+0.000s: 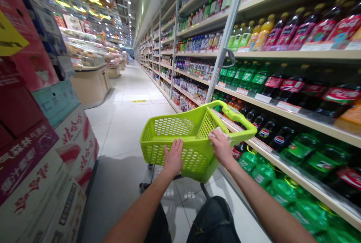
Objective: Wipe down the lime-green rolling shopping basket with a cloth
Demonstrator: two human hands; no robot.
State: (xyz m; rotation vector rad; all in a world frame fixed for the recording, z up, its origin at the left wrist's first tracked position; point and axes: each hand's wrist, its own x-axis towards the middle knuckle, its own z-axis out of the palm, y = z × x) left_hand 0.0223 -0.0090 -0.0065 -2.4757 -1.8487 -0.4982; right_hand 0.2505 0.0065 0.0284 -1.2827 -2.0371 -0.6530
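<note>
A lime-green plastic shopping cart [194, 156] with perforated sides stands in front of my knees, turned side-on, its handle [239, 117] at the right. My left hand [174, 156] rests on the near side wall, fingers stretched out and fingertips at the rim. Bunched in my right hand [221, 148] is a crumpled white wipe or tissue [217, 134], pressed to the cart's rim close to the handle end. The visible inside of the basket holds no goods. Part of the dark wheeled frame [145, 186] shows underneath.
Shelves [282, 100] of soda bottles line the right side, close to the handle. Stacked drink cartons [76, 141] rise at the left. A tiled aisle [124, 104] runs ahead past a rounded display counter [90, 85]. My knees [211, 220] are just below the cart.
</note>
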